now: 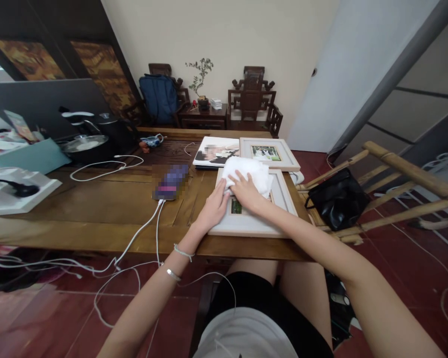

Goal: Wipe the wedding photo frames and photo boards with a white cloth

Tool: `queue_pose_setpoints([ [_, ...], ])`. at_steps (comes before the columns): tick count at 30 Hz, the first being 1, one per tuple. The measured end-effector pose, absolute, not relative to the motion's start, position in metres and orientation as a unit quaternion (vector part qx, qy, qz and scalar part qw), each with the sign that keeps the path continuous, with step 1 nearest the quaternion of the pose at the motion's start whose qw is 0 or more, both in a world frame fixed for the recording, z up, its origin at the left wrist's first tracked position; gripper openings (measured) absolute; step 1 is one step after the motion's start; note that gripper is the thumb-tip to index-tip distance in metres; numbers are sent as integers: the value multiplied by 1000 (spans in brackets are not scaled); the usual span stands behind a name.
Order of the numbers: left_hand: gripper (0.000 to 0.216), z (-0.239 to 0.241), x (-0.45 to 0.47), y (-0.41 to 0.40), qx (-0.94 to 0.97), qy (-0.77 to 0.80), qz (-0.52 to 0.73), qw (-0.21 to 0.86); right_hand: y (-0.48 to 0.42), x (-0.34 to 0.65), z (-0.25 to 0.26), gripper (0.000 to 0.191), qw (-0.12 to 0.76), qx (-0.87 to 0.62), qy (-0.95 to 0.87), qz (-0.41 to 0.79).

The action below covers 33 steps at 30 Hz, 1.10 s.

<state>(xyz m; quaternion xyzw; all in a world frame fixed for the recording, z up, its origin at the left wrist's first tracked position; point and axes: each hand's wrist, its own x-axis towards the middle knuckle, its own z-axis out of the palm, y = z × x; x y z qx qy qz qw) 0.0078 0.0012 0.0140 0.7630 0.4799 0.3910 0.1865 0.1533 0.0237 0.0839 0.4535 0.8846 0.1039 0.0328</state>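
Observation:
A white cloth [259, 174], folded and fluffy, lies over the upper part of a light wooden picture frame [283, 204] near the table's front edge. My right hand [246, 191] rests on the cloth with its fingers spread, pressing it from above. Close beside it, my left hand [214, 205] lies along the frame's left side, fingers stretched out and their tips at the cloth's edge. Part of a small photo shows below the cloth; the rest is covered. Behind lie a second framed photo [266, 153] and a stack topped by a large portrait print [216, 150].
A blurred phone [170, 182] with white charging cables lies left of the frames. Further left stand a power strip [20, 189], a lidded pot [85, 144], a dark kettle [114, 130] and a monitor [48, 107]. A bamboo chair [399, 151] holding a black bag [338, 199] stands right.

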Motion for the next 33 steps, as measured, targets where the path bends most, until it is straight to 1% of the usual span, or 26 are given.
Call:
queue_pose_setpoints([
  [4, 47, 15, 7, 2, 779, 469, 386, 153, 55, 157, 93, 39, 7, 481, 863, 153],
  [8, 40, 16, 7, 4, 789, 466, 374, 144, 66, 158, 88, 39, 22, 423, 892, 158],
  [14, 53, 15, 6, 5, 787, 461, 381, 150, 63, 185, 72, 37, 35, 467, 867, 170],
  [22, 56, 12, 6, 4, 778, 456, 402, 159, 54, 274, 88, 46, 89, 526, 828, 172],
  [26, 56, 12, 7, 3, 782, 450, 405, 148, 31, 287, 90, 49, 97, 528, 829, 158],
  [33, 55, 12, 5, 5, 792, 447, 385, 155, -53, 284, 99, 51, 119, 506, 848, 105],
])
